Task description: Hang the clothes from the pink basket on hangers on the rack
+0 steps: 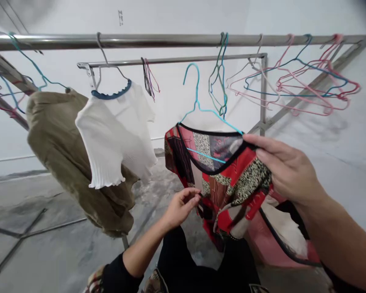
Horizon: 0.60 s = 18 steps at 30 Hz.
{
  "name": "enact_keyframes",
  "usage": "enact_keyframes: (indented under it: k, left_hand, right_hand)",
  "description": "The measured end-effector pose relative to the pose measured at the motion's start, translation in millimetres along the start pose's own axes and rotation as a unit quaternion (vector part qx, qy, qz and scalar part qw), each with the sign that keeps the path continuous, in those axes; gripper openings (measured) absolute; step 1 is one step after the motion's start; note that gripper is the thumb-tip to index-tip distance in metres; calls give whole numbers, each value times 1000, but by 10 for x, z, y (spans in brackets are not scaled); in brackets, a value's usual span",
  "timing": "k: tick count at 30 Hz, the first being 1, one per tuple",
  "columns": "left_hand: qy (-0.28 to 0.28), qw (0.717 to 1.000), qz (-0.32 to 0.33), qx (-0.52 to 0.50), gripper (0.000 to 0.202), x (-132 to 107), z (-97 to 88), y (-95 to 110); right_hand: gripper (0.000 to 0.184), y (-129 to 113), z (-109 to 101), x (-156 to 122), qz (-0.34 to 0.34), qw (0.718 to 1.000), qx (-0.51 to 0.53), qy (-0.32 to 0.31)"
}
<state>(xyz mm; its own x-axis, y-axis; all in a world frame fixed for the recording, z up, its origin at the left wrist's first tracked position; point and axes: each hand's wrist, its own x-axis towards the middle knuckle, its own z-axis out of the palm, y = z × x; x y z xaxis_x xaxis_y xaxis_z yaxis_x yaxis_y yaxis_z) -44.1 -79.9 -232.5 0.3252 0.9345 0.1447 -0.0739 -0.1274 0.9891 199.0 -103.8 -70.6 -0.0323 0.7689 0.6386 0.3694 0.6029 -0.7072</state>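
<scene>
A patchwork-print blouse point(219, 191) in red, black and grey with a black neckline hangs on a light-blue wire hanger point(197, 87) in front of me. The hanger's hook points up, below the rail and apart from it. My right hand point(282, 162) pinches the blouse's shoulder at the hanger's right end, between thumb and fingers. Lower down, my left hand point(183, 205) is closed in a pinch at the blouse's front edge. The lower part of the blouse falls in folds between my knees.
A metal rail point(158, 42) crosses above. From it hang a white ribbed top point(110, 126), an olive jacket point(79, 171), green and blue hangers point(221, 77) and several pink hangers point(305, 89). A pink basket point(268, 240) with clothes stands at the lower right.
</scene>
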Motion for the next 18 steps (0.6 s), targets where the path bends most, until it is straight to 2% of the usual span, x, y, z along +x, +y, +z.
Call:
enact_keyframes:
  k: [6,9,12,15,18]
  left_hand:
    - [28,999,-14,-37,42,-119,-90,-21]
    - [32,998,-29,-42,41,-159,-154,-44]
    - [36,997,-44,-42,44,-175,-192,-87]
    - [34,998,-43,-39,44,-160,-198,-141]
    - [28,998,-46,-34,43,-113,-170,-189]
  right_hand:
    - [34,-370,409,911,-155,986,17,59]
    - [36,-398,625,1362,-197,978,-1,67]
    - [45,-301,875,1745,-222,974,11,43]
    - [39,-178,1162,1896,-225,974,-9,10]
    - [40,-145,1413,1723,-214,974,-73,-26]
